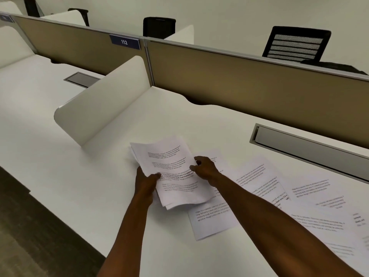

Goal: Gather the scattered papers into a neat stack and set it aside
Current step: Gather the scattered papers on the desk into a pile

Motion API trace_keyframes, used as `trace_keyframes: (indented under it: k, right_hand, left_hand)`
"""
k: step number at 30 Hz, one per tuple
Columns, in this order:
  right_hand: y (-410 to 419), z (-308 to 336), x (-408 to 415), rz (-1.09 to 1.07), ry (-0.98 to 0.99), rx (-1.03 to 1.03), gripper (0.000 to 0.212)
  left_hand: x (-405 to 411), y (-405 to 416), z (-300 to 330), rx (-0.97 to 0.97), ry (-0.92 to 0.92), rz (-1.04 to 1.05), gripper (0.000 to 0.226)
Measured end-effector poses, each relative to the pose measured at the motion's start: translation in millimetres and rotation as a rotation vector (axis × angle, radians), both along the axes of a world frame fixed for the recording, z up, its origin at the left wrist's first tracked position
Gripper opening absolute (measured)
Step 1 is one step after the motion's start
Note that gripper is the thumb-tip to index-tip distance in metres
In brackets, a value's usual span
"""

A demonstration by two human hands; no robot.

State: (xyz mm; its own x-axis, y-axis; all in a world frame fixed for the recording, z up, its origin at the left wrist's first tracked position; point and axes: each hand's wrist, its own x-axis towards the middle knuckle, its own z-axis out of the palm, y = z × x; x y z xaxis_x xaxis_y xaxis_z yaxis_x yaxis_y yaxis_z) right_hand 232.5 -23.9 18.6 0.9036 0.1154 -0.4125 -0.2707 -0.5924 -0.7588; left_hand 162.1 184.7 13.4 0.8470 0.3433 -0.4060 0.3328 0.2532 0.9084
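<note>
A bundle of printed white papers (169,168) is held just above the white desk (79,186) near its middle. My left hand (146,181) grips the bundle's left edge, thumb on top. My right hand (203,169) pinches the right edge of the bundle's top sheet. Several loose printed sheets (259,182) lie spread and overlapping on the desk to the right, reaching the right border of the view. One sheet (211,220) lies partly under the bundle's lower corner.
A white curved divider (103,100) stands left of the papers. A tan partition (239,86) runs along the back, with a "112" label (124,42). A grey cable tray (299,144) is set in the desk at the right. Black chairs (295,45) stand beyond the partition.
</note>
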Motion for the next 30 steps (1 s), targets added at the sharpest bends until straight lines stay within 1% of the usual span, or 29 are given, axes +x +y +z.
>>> trace_keyframes:
  k: [2, 4, 6, 7, 11, 13, 14, 15, 16, 18, 19, 21, 22, 24, 27, 30]
  right_hand:
    - [-5, 3, 1, -0.051, 0.026, 0.060, 0.053]
    - [-10, 6, 4, -0.108, 0.038, 0.107, 0.050]
    - [-15, 9, 7, -0.120, 0.105, 0.163, 0.059]
    - [-19, 14, 8, -0.106, 0.164, 0.194, 0.059]
    - [-40, 35, 11, -0.122, 0.406, 0.427, 0.049]
    - [-52, 46, 8, -0.110, 0.431, 0.491, 0.039]
    - [-59, 48, 7, -0.093, 0.395, 0.500, 0.031]
    - [-64, 49, 5, -0.093, 0.318, 0.474, 0.024]
    - [-71, 49, 2, -0.101, 0.220, 0.454, 0.025]
    - [-83, 42, -5, -0.108, 0.084, 0.424, 0.039]
    - [-88, 36, -12, -0.106, 0.028, 0.364, 0.043]
    - [-98, 21, -25, -0.111, -0.070, 0.169, 0.050]
    - [-100, 15, -35, -0.116, -0.092, 0.094, 0.056]
    - [-98, 10, -57, -0.123, -0.096, 0.004, 0.061]
    - [-92, -6, -86, -0.154, -0.120, -0.070, 0.054]
    - [-82, -22, -103, -0.223, -0.257, -0.274, 0.042]
  left_hand:
    - [7, -1, 12, -0.067, -0.024, 0.000, 0.059]
    - [13, 0, 23, -0.190, -0.010, 0.005, 0.055]
    - [16, 0, 33, -0.331, 0.013, 0.008, 0.055]
    - [17, -1, 38, -0.380, 0.020, 0.000, 0.053]
    - [12, -9, 49, -0.469, 0.017, -0.065, 0.040]
    - [4, -14, 47, -0.475, 0.001, -0.127, 0.037]
    - [0, -17, 44, -0.454, -0.003, -0.163, 0.040]
    - [-5, -19, 40, -0.410, 0.002, -0.194, 0.043]
    - [-9, -21, 34, -0.356, 0.010, -0.222, 0.047]
    - [-18, -28, 21, -0.218, 0.038, -0.271, 0.053]
    - [-23, -34, 14, -0.156, 0.062, -0.295, 0.053]
    - [-35, -49, 3, -0.095, 0.114, -0.330, 0.047]
    - [-41, -58, -2, -0.067, 0.131, -0.339, 0.044]
    - [-52, -74, -13, 0.063, 0.158, -0.331, 0.039]
    - [-65, -93, -31, 0.265, 0.182, -0.292, 0.043]
    - [-72, -108, -36, 0.488, 0.208, -0.278, 0.058]
